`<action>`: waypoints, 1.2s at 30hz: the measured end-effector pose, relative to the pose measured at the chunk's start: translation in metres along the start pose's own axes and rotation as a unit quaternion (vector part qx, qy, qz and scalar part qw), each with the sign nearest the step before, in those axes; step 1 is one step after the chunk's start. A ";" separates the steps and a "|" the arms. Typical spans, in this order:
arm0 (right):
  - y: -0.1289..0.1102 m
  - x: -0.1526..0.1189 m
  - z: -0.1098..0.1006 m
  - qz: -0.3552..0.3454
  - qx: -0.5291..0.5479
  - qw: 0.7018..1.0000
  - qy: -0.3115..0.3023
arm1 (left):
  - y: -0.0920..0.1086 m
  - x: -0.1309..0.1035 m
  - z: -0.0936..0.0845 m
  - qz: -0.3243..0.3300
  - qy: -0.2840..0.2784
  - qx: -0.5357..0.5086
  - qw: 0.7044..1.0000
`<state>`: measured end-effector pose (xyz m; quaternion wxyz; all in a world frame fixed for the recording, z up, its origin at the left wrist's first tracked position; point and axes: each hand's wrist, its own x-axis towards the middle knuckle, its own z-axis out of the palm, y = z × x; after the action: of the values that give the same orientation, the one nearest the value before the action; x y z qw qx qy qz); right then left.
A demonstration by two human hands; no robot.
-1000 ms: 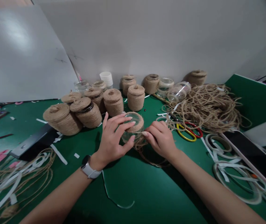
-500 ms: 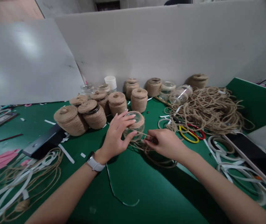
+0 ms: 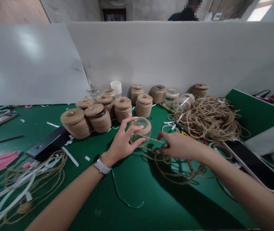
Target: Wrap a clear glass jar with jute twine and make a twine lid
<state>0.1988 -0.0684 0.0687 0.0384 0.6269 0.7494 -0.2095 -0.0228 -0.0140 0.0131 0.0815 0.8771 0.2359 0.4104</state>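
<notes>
A glass jar with twine wound round its upper part lies tilted at the middle of the green table. My left hand grips it from the left, fingers over the top and thumb on the near side. To the right of the jar, my right hand pinches a strand of twine that runs taut to the jar. Loose loops of twine lie on the table under and beside my right hand.
Several twine-wrapped jars stand behind and left. A twine heap, red-handled scissors and a phone are on the right. A black box lies left. Beyond the partition is a person.
My right hand has moved right, away from the jar, drawing out a longer taut strand. The twine loops below it have spread rightward. The view has tilted up a little.
</notes>
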 end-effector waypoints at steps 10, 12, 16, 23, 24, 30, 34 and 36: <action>0.004 0.001 0.035 -0.109 0.094 0.989 0.016 | -0.007 -0.003 0.006 -0.021 -0.002 -0.008 1.000; 0.001 -0.003 0.027 -0.134 0.080 0.987 -0.026 | -0.007 -0.003 0.006 -0.033 0.008 -0.016 0.999; -0.004 -0.010 0.010 -0.164 0.053 0.981 -0.088 | -0.006 -0.002 0.003 -0.037 0.010 -0.019 0.999; -0.002 -0.008 -0.014 -0.071 -0.069 0.989 -0.110 | -0.009 -0.001 -0.001 -0.030 -0.008 -0.017 0.999; -0.001 -0.006 -0.018 -0.053 -0.092 0.988 -0.109 | -0.009 -0.001 -0.001 -0.028 -0.008 -0.018 0.999; 0.006 0.006 -0.031 -0.101 -0.013 0.975 -0.198 | -0.009 -0.003 -0.001 -0.033 -0.002 -0.020 0.999; 0.025 0.008 -0.032 -0.149 0.204 0.947 -0.198 | -0.009 -0.003 -0.004 -0.024 0.008 -0.018 1.000; 0.040 0.006 -0.031 -0.166 0.333 0.914 -0.163 | -0.009 -0.001 -0.006 -0.010 0.024 -0.017 1.000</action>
<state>0.2425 -0.0466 0.0844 -0.0861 0.4269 0.7129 -0.5497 -0.0313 -0.0066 0.0126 0.0948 0.8628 0.2399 0.4348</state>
